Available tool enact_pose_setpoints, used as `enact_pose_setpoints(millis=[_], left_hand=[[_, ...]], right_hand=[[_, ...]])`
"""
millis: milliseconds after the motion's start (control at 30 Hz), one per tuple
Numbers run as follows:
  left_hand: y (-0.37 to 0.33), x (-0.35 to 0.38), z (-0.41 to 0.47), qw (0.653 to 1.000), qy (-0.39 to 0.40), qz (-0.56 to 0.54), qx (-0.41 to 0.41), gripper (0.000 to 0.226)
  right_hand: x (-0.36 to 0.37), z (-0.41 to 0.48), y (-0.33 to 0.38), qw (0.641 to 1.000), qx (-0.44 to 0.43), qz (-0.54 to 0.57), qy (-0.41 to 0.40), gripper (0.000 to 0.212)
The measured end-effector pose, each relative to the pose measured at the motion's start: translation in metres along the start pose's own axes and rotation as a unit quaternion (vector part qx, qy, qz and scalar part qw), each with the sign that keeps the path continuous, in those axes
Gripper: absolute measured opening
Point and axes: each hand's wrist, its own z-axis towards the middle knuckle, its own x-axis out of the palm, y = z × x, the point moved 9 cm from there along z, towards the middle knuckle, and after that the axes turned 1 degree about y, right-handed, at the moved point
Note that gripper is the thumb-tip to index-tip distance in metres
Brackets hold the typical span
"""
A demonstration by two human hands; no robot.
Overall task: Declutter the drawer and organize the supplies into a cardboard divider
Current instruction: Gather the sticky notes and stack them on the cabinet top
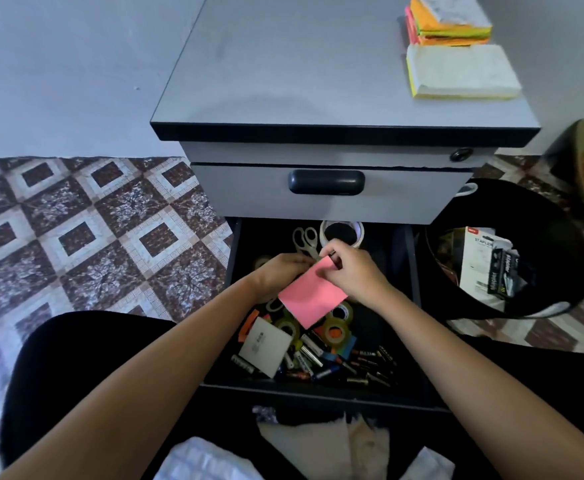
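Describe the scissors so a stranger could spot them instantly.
Find the grey cabinet and its open bottom drawer. At the drawer's back, just beyond the pink pad, lie the scissors. Two pale looped handles set them apart from the round white tape roll beside them.

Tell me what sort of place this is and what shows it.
Probably a home office or study corner: a small grey filing cabinet with sticky note pads on top, its open drawer full of tape, scissors and batteries, and patterned floor tiles.
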Motion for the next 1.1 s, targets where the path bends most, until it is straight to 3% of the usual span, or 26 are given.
enact_pose_setpoints(millis=[100,233,367,500,600,700,833,900,967,1100], left_hand=[[0.006,0.003,-0.005,0.999,-0.004,-0.046,0.002,0.022],[0.010,0.003,-0.007,1.000,-0.005,0.018,0.013,0.020],[0.014,0.006,-0.009,0.999,0.000,0.040,0.013,0.021],[0.041,0.000,-0.011,0.988,-0.020,0.153,-0.026,0.038],[0.067,0.003,-0.019,0.916,0.034,0.400,-0.026,0.043],[0.093,0.012,-0.034,0.849,0.116,0.512,-0.055,0.047],[0.087,0.010,-0.040,0.785,0.116,0.607,-0.035,0.034],[0.072,0.010,-0.042,0.795,0.125,0.593,-0.020,0.029],[0.044,0.005,-0.046,0.829,0.116,0.547,0.005,0.027],[-0.045,-0.026,-0.058,0.896,0.018,0.435,0.082,0.021]], right_hand=[[0.000,-0.007,-0.010,0.998,0.022,0.013,-0.061,0.028],[0.003,-0.011,-0.025,0.996,0.034,-0.031,-0.073,0.043],[0.021,-0.016,-0.046,0.996,0.080,0.015,0.027,0.009],[0.022,-0.027,-0.049,0.998,0.051,-0.008,0.039,0.005],[0.017,-0.032,-0.053,0.999,0.043,-0.019,0.025,0.009],[0.010,-0.035,-0.054,0.999,0.047,-0.016,0.016,0.015],[-0.007,-0.035,-0.040,1.000,0.021,-0.015,-0.012,0.020],[-0.019,-0.037,-0.031,0.999,0.017,-0.017,-0.021,0.023],[-0.036,-0.040,-0.016,0.999,0.000,-0.013,-0.038,0.025],[-0.098,-0.056,0.027,0.993,-0.044,0.050,-0.095,0.025]])
